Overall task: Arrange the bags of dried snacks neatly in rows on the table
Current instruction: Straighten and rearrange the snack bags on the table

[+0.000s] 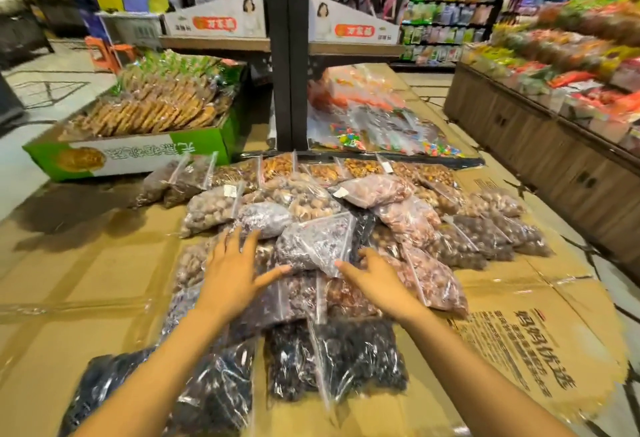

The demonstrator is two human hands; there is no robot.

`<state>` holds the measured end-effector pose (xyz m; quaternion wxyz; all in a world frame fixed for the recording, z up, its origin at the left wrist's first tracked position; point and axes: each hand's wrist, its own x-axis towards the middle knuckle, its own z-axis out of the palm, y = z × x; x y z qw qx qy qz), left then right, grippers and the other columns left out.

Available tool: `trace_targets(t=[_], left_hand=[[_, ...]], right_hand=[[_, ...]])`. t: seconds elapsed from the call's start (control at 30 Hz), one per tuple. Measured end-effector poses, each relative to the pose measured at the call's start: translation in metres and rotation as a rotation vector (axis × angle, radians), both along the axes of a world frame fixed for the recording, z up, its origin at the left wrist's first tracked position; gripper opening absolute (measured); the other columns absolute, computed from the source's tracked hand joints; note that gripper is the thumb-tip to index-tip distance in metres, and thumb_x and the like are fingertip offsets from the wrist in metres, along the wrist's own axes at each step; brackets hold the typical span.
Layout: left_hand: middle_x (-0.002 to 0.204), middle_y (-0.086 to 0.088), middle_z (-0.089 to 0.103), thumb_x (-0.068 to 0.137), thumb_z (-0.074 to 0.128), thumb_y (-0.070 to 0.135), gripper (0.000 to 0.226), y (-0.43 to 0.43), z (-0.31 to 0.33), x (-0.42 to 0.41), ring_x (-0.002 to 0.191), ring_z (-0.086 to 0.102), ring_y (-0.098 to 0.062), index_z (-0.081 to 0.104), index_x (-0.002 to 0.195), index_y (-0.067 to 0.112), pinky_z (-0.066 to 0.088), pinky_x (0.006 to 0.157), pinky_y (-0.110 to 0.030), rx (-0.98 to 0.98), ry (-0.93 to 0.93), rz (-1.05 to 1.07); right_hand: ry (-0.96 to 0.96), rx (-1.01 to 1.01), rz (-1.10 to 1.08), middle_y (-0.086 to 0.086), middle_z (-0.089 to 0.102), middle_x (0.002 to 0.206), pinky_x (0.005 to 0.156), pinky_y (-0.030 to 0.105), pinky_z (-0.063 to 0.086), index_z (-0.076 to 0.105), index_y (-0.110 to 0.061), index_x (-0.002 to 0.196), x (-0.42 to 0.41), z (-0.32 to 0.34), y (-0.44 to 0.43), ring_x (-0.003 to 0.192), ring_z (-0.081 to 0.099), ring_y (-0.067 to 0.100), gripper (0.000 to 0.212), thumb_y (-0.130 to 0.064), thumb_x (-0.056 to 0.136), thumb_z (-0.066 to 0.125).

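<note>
A heap of clear zip bags of dried snacks (311, 215) lies on the cardboard-covered table (86, 280). On top of the heap sits a bag of dark purple dried fruit (315, 244). My left hand (235, 270) hovers at its left side with fingers spread, the thumb reaching to the bag's lower edge. My right hand (372, 275) is at the bag's lower right corner, fingers apart and touching it. Neither hand has closed on it. Bags of black dried fruit (349, 360) lie nearest me, and pink bags (408, 222) and brown bags (485, 235) sit to the right.
A green carton of packed biscuits (138, 131) stands at the back left. A black post (289, 69) rises behind the heap, with bags of colourful sweets (381, 125) to its right. A wooden display counter (540, 138) runs along the right, across an aisle.
</note>
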<state>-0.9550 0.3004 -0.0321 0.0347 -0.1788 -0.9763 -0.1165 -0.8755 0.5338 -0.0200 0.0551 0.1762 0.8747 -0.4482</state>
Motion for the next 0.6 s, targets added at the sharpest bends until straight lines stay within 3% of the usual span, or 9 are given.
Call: trace_targets(t=[0.07,0.2,0.3,0.37,0.47,0.6], left_hand=[[0.152,-0.019,0.029,0.065,0.015,0.094,0.114,-0.008,0.002,-0.036,0.138,0.027,-0.040,0.031,0.144,0.012,0.025,0.112,-0.056,-0.032,0.010,-0.021],[0.149,-0.015,0.035,0.063,0.028,0.093,0.114,-0.007,0.006,-0.099,0.134,0.034,-0.036,0.030,0.144,0.014,0.032,0.107,-0.051,-0.075,-0.043,-0.085],[0.136,-0.012,0.050,0.056,0.027,0.097,0.117,-0.001,0.002,-0.142,0.121,0.048,-0.032,0.033,0.141,0.017,0.044,0.095,-0.045,-0.051,-0.144,-0.207],[0.139,-0.011,0.049,0.051,0.031,0.098,0.121,0.003,-0.005,-0.163,0.121,0.049,-0.030,0.031,0.143,0.019,0.045,0.096,-0.043,-0.022,-0.272,-0.295],[0.149,-0.008,0.039,0.054,0.059,0.085,0.118,0.009,-0.014,-0.178,0.130,0.043,-0.027,0.025,0.147,0.020,0.038,0.105,-0.040,0.047,-0.418,-0.376],[0.151,-0.003,0.036,0.044,0.064,0.086,0.123,0.008,-0.017,-0.185,0.132,0.039,-0.024,0.028,0.145,0.025,0.034,0.108,-0.040,0.062,-0.380,-0.425]], right_hand=[[-0.003,-0.048,-0.045,-0.001,0.062,0.103,0.070,0.031,0.045,0.030,-0.012,0.142,-0.020,-0.004,-0.009,0.078,0.057,0.013,0.083,-0.062,0.081,0.057],[-0.050,0.020,-0.174,0.004,0.061,0.118,0.088,0.041,0.052,0.035,-0.014,0.137,-0.050,-0.009,-0.017,0.098,0.062,0.024,0.080,-0.064,0.079,0.059],[-0.049,-0.040,-0.262,0.000,0.059,0.107,0.084,0.038,0.052,0.030,-0.012,0.141,-0.065,-0.010,-0.020,0.091,0.061,0.018,0.082,-0.055,0.081,0.064],[-0.047,-0.067,-0.295,0.004,0.056,0.121,0.087,0.038,0.050,0.030,-0.013,0.139,-0.069,-0.010,-0.023,0.097,0.058,0.019,0.082,-0.054,0.079,0.067],[-0.056,-0.070,-0.356,0.010,0.047,0.140,0.098,0.044,0.045,0.028,-0.016,0.138,-0.074,-0.010,-0.029,0.117,0.053,0.028,0.085,-0.059,0.076,0.067],[-0.064,-0.087,-0.387,0.009,0.034,0.151,0.099,0.040,0.040,0.013,-0.021,0.147,-0.080,-0.003,-0.043,0.127,0.046,0.029,0.094,-0.056,0.078,0.067]])
